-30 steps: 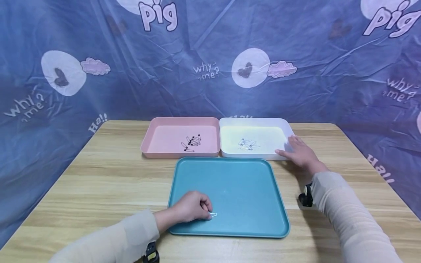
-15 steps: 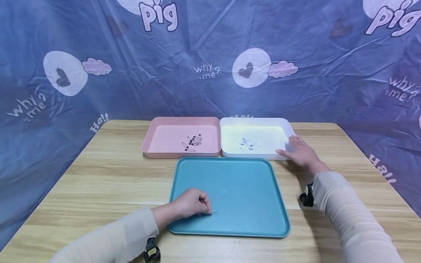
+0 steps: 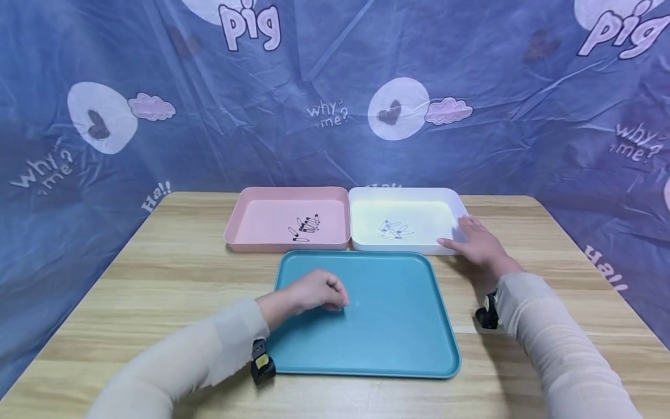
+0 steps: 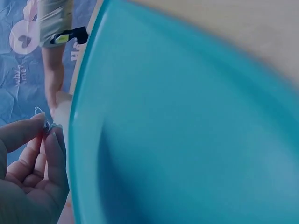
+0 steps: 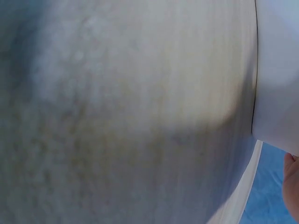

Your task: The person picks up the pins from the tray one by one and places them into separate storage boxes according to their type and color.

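Note:
My left hand [image 3: 317, 290] is over the left half of a teal tray [image 3: 392, 326]. Thumb and fingertips pinch a small silver safety pin [image 4: 38, 110], whose wire end pokes out above them in the left wrist view. My right hand [image 3: 480, 245] rests at the front right corner of a white tray [image 3: 431, 212], fingers extended along its side and thumb at the front rim. Several silver safety pins [image 3: 396, 230] lie inside that tray. Beside it, a pink tray [image 3: 262, 221] bears several black safety pins [image 3: 309, 223].
The pink and white trays stand side by side behind the teal one on a wooden table [image 3: 173, 291]. A blue printed cloth [image 3: 251, 139] hangs behind the table. Each wrist wears a black device, such as the left one [image 3: 262, 362].
My left hand has lifted from the near part of the teal tray and moved away from me, taking the silver safety pin along. The right hand stays at the white tray.

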### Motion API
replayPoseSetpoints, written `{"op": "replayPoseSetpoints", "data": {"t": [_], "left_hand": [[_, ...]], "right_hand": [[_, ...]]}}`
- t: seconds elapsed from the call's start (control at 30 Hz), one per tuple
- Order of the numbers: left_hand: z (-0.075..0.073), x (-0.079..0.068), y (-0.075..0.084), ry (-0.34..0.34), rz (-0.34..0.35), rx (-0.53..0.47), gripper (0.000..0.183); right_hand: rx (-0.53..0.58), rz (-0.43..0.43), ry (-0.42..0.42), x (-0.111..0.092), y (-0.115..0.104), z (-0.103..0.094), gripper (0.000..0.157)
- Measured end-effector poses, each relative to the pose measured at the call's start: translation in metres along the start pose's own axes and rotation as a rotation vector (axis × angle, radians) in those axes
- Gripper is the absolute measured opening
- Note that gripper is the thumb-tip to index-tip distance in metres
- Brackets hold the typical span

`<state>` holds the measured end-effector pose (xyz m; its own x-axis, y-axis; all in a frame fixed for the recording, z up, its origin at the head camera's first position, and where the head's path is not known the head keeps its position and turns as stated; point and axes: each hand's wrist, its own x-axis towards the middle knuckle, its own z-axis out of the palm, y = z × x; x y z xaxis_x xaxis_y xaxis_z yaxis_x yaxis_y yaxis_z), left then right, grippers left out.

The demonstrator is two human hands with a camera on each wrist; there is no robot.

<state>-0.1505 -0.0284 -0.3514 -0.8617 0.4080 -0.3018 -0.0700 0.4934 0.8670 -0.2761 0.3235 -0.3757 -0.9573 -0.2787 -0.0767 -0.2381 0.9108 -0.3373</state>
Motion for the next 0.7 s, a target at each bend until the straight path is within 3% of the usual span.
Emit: {"op": "replayPoseSetpoints", "data": {"t": [0.17,0.53,0.7], "left_hand": [[-0.007,0.017,0.015,0.022,-0.022,0.028,0.008],[-0.017,0.061,0.045,0.093,-0.025,-0.020,0.006],[-0.016,0.086,0.055,0.107,-0.036,-0.093,0.007]], "right_hand": [[0.003,-0.005,0.000,0.000,0.001,0.000,0.095],[0.024,0.003,-0.008,-0.002,-0.001,0.000,0.095],[0.025,0.007,-0.002,-0.002,-0.001,-0.002,0.095]]}}
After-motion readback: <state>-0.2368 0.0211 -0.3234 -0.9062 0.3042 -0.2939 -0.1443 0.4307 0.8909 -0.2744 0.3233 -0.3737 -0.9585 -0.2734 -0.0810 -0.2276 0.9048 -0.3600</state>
